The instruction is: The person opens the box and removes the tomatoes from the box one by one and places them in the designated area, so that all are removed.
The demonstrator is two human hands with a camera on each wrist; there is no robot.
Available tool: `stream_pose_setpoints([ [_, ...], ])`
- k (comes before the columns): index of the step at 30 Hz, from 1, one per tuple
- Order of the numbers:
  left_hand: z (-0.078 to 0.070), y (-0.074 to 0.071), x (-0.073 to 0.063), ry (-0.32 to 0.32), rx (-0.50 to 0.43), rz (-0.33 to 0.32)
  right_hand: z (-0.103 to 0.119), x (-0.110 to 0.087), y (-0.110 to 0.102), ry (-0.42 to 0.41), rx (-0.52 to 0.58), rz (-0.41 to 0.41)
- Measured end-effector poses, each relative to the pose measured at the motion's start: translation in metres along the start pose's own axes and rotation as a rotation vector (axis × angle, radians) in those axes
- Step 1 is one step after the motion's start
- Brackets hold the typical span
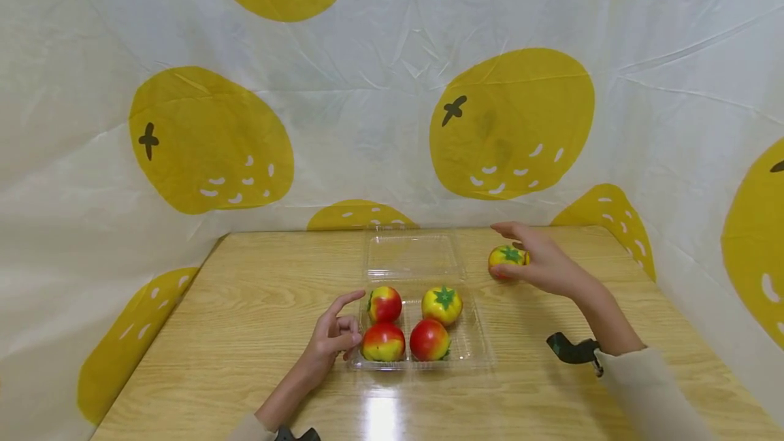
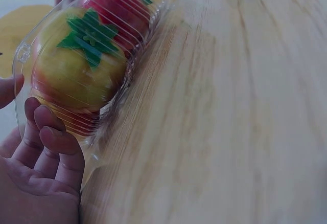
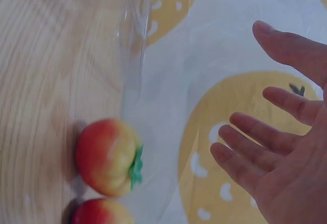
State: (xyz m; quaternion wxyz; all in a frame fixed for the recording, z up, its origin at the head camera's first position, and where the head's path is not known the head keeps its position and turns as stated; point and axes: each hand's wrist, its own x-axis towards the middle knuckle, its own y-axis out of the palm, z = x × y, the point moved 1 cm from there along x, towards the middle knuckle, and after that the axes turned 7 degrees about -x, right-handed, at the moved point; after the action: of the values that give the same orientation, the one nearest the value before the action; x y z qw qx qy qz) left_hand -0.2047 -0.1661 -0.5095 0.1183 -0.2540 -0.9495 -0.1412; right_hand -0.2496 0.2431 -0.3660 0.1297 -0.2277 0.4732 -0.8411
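Running in from the near edge, two pale sleeves [image 1: 652,393], each with a dark wrist mount [image 1: 572,348], reach over a wooden table [image 1: 245,305]. The left hand [image 1: 331,335] is just beside the left wall of a clear box [image 1: 474,342], its index finger stretched forward and the others loosely bent. It holds nothing; whether it touches the wall I cannot tell.

Four fruits sit in the box, two by two. The near pair [image 1: 384,341] are red and yellow; behind them, the left one [image 1: 384,304] is red and yellow too, while the right one [image 1: 442,305] is mostly yellow, its green star leaf facing up.

Farther off to the right, the right hand [image 1: 545,264] is near two loose fruits [image 1: 510,255] on the table, fingers spread and grasping nothing. The lid [image 1: 413,257] lies open just behind the box. Beyond hangs a white sheet [image 1: 361,141] printed with big yellow fruit shapes.
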Motion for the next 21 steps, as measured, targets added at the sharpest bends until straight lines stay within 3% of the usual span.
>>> stream_pose_setpoints([
  [7,0.0,0.0,0.0,0.014,-0.003,0.009,0.014,0.009,0.013,-0.054,-0.014,0.042],
  [21,0.0,0.0,0.0,0.056,-0.028,0.041,0.036,0.017,0.033,-0.126,0.011,0.225],
])
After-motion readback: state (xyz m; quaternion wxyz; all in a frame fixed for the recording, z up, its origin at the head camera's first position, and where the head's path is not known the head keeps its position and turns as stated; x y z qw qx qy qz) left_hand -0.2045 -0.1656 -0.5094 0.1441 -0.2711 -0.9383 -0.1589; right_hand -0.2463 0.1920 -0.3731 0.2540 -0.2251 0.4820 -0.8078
